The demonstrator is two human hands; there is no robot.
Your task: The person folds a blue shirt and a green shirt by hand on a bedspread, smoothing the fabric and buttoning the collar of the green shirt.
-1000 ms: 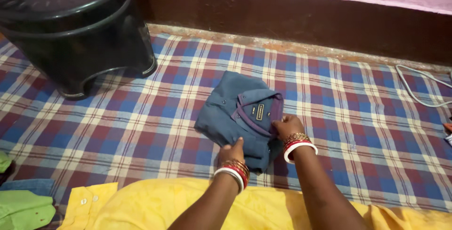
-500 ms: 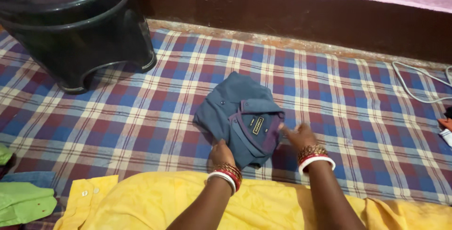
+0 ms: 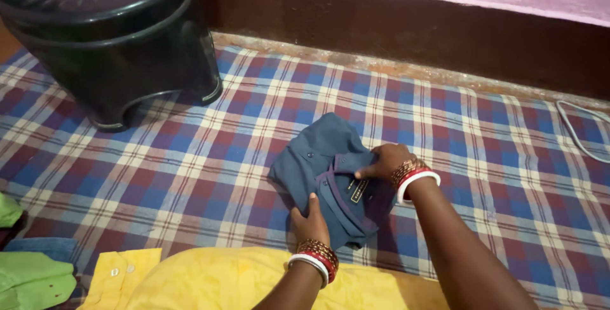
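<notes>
A folded blue shirt (image 3: 316, 151) with a purple-lined collar lies on the checked cloth (image 3: 190, 170). My left hand (image 3: 311, 219) presses flat on the shirt's near edge, thumb up against the collar. My right hand (image 3: 384, 161) rests on the collar's far side, fingers curled over the fabric. Both wrists carry red, gold and white bangles.
A dark plastic stool (image 3: 108, 37) stands at the back left. A yellow garment (image 3: 210, 281) lies along the near edge, green clothes (image 3: 32, 278) at the near left. A white cable (image 3: 581, 132) loops at the right by the dark wall base.
My right hand has moved from the cloth beside the shirt up onto the collar. The left hand has slid slightly right along the near edge. The view has shifted a little.
</notes>
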